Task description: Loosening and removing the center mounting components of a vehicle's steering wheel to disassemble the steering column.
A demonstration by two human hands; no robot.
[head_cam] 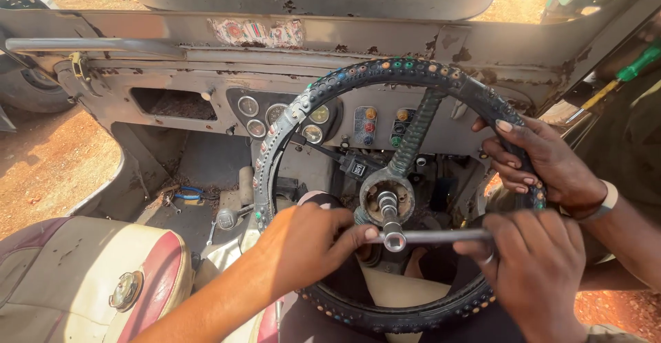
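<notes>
1. Hands, your own. Your left hand (306, 243) was pinched with thumb and fingers at the head of the socket wrench (441, 235), steadying it where it met the hub. Your right hand (533, 271) was wrapped tight around the far end of the same bar, with a ring on one finger.

2. Socket wrench. A plain steel bar lying roughly level across the lower half of the wheel. Its socket (393, 236) was seated on the end of the centre shaft.

3. Hub (372, 195). Cap off, metal bare and rusty, the shaft projecting towards you from the middle.

4. Steering wheel (275, 143). Black wrapped rim studded with coloured beads, directly in front of you.

5. Co-worker's hand (547, 164). It reached in from the right, wore a pale wristband (609, 198), and was clasped on the right side of the rim.

6. Surroundings. A round gauge cluster (265, 112) in a worn grey dashboard (172, 74); a cream and maroon seat (89, 267) at your left; a green-handled screwdriver (637, 64) at the upper right.

7. Step in hand, as judged. The centre fastening was being worked with the wrench while the second person braced the wheel against turning.

8. Next move, as judged. It called for a firm swing from your right hand, with your left keeping the socket square on the shaft so it did not slip, and the rim held fast.
</notes>
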